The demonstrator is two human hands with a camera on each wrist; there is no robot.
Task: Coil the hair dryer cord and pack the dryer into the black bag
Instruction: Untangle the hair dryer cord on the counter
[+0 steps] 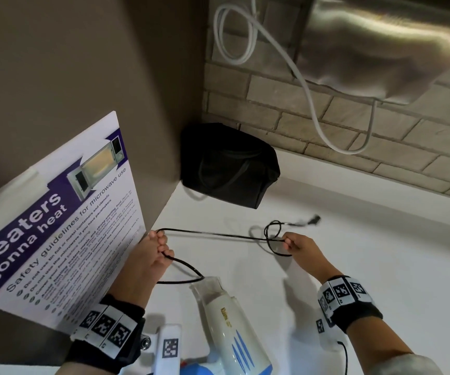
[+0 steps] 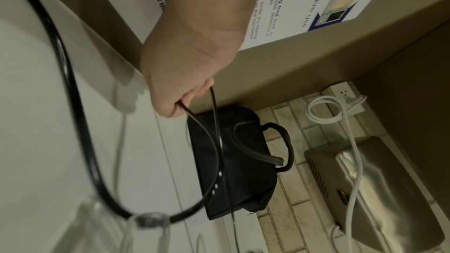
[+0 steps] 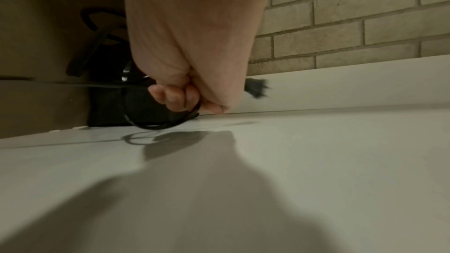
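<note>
Both hands are on the cord right now: the left hand (image 1: 148, 255) has its fingers curled around the black cord (image 1: 218, 235) near the wall poster, and the right hand (image 1: 298, 246) is pinching a small loop of it further along, low over the white counter (image 1: 353, 226). After that, biggest to smallest. The counter takes up most of the view, with a brick backsplash behind it and a steel wall unit up top that has a white cable (image 1: 307, 87) dangling from it. A microwave safety poster (image 1: 56, 226) leans against the brown side wall on the left. The black bag (image 1: 229, 165) sits back in the corner, handles flopped over, well apart from both hands, and I can't tell whether it's open or zipped. The hair dryer (image 1: 229, 328) is white with blue stripes and lies on the counter near the person, between the two wrists, with the cord coming out of its end and running up to the left hand. The plug (image 1: 313, 220) is blurry, just past the right hand's loop. So I'd say we're early in the coiling step, with one long stretched span between the hands and barely one loop made. Next move probably means bringing the right hand's section over to the left and stacking loops there, keeping slack tidy so the plug end doesn't whip around.
</note>
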